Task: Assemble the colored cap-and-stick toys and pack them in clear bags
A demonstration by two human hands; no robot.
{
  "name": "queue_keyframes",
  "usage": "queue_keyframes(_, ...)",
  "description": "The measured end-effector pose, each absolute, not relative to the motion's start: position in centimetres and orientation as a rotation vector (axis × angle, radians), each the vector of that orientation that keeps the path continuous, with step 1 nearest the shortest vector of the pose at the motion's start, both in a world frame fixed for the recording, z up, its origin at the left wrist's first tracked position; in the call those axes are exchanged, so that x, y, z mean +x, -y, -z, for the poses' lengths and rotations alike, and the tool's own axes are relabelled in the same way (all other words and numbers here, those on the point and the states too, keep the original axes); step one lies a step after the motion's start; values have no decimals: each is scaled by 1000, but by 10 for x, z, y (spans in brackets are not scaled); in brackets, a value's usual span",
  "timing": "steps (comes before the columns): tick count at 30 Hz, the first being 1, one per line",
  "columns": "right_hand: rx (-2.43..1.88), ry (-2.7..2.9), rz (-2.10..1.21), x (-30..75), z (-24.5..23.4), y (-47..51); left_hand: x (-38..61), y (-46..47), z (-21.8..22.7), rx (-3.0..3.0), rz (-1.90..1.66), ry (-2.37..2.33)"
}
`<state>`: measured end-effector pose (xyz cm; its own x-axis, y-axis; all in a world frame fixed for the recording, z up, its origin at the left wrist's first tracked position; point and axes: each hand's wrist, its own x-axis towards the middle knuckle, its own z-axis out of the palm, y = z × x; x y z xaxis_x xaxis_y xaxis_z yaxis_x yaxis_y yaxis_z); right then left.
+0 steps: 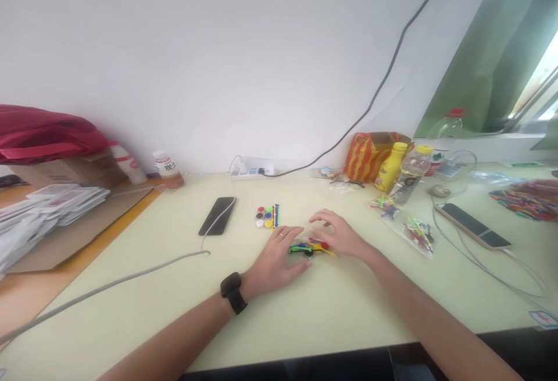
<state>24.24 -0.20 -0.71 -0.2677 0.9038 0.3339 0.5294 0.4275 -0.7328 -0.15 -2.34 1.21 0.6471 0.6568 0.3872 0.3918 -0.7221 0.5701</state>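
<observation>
A small pile of coloured plastic pieces (310, 247), with green, blue, yellow, red and black among them, lies on the pale table between my hands. My left hand (276, 262), with a ring and a black watch at the wrist, rests along the pile's left side, thumb and fingers apart. On the right, my right hand (340, 236) hovers by the pile with curved, separated fingers and no visible object in them. Just beyond my left hand, several round coloured discs (264, 216) sit in rows beside a line of thin coloured sticks (275, 216).
A black phone (217, 216) lies left, crossed by a grey cable (131, 279). On the right are clear bags of coloured pieces (418, 233), a yellow bottle (390, 169), a striped bag (368, 157) and another phone (473, 227). At far right, another person's hand (540, 188) touches colourful pieces.
</observation>
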Motion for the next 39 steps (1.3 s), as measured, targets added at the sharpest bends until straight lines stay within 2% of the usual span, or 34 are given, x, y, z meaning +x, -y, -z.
queue_keyframes(4,-1430,1945,-434,264,8,-39,4,21,-21,2395,-890,-853)
queue_keyframes(7,-1770,1786,-261,272,3,-76,16,9,-32,2354,-986,-877)
queue_keyframes(10,-1997,1631,-217,271,-2,-103,31,-11,-51,2339,-1077,-878)
queue_keyframes(15,-2037,1603,-273,267,-4,-120,44,-50,-90,2314,-1117,-819)
queue_keyframes(18,-1969,1667,-345,274,-18,-119,37,-67,-106,2322,-1060,-780)
queue_keyframes(22,-1758,1859,-500,287,-65,-102,25,-77,-111,2342,-1071,-786)
queue_keyframes(28,-1106,2192,-874,270,-133,-53,19,-75,-116,2412,-910,-655)
queue_keyframes(33,-931,1969,-978,250,-136,-47,10,-74,-128,2332,-758,-691)
queue_keyframes(39,-963,1976,-1152,246,-121,-59,-8,-86,-132,2083,-951,-727)
